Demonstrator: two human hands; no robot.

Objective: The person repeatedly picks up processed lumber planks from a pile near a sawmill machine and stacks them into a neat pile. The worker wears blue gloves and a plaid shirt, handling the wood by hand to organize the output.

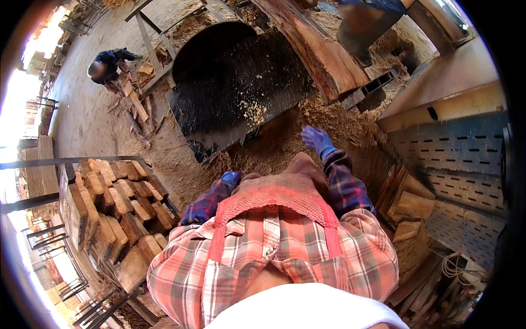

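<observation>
Panel, black and glossy, with scattered sawdust

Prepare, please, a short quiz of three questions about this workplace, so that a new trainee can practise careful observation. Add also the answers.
1. Multiple choice: What lies scattered on the black surface?
a) coiled rope
b) pale sawdust
c) metal bolts

2. True or false: The stack of planks is at the right side of the picture.

3. Short answer: Which one appears higher in the picture, the left hand or the right hand?

Key:
1: b.
2: False; the stack of planks is at the left side.
3: The right hand.
</observation>
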